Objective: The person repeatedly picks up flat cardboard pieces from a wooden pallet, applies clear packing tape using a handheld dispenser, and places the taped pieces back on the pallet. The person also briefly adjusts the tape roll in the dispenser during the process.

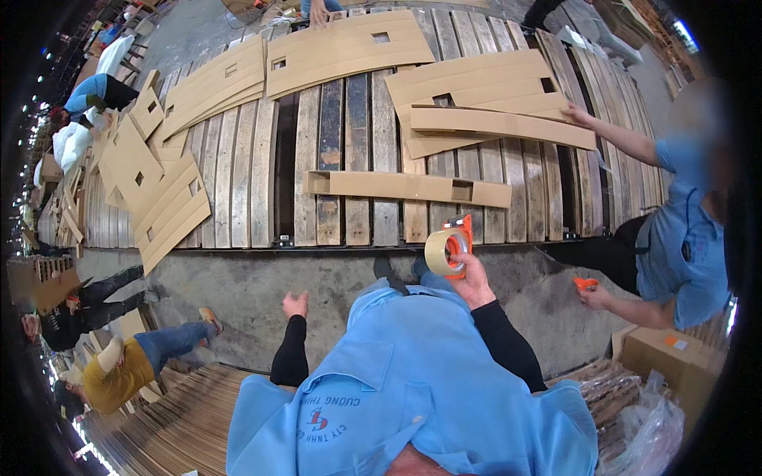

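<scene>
One orange tape dispenser (467, 228), loaded with a tan tape roll (435, 254), is gripped in the right hand (474, 282), beside the near edge of the slatted wooden table (329, 224). The left hand (295, 305) hangs free, fingers loosely curled. Beyond the dispenser lies a long cardboard box (389, 186); at right, a co-worker's hand (580, 116) touches a second box (500, 125).

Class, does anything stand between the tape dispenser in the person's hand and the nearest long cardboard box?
Nothing visible does: between the tape dispenser, held in the right hand, and the long cardboard box, only wooden slats show.
</scene>
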Motion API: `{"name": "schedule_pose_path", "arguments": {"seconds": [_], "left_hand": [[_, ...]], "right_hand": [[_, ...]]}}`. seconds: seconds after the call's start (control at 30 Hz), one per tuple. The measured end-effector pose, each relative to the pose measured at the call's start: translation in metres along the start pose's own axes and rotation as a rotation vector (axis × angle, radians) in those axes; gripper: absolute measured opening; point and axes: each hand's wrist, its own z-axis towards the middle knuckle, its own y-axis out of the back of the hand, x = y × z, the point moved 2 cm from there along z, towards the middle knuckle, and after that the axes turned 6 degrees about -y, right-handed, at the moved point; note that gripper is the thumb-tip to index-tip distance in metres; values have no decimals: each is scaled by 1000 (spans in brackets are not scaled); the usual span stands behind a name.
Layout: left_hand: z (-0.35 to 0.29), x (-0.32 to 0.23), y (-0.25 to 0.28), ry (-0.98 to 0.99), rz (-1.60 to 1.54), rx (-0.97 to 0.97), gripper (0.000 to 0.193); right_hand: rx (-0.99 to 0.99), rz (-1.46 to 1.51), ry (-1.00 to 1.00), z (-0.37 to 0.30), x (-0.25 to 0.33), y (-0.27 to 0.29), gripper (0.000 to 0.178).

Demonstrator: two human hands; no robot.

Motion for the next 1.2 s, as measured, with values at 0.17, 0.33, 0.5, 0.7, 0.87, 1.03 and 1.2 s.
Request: {"name": "schedule_pose_path", "arguments": {"seconds": [0.17,0.33,0.5,0.7,0.87,1.03,1.2], "left_hand": [[-31,-83,-83,-155,-148,204,92],[-50,-133,-142,-133,-222,340,98],[-59,-184,-181,111,-390,427,97],[4,-218,-235,227,-663,273,90],[39,-293,-271,-163,-691,277,42],[47,-347,-215,-425,-397,521,53],[162,-279,-65,-1152,147,-178,52]], "right_hand": [[110,-64,-28,43,52,24,43],[95,-88,-51,55,94,28,42],[-74,-24,-146,51,126,52,45],[-157,-67,-115,41,137,66,44],[-127,-94,-155,46,127,82,42],[-142,-62,-112,83,63,61,43],[-94,-204,-62,170,-38,1,44]]}}
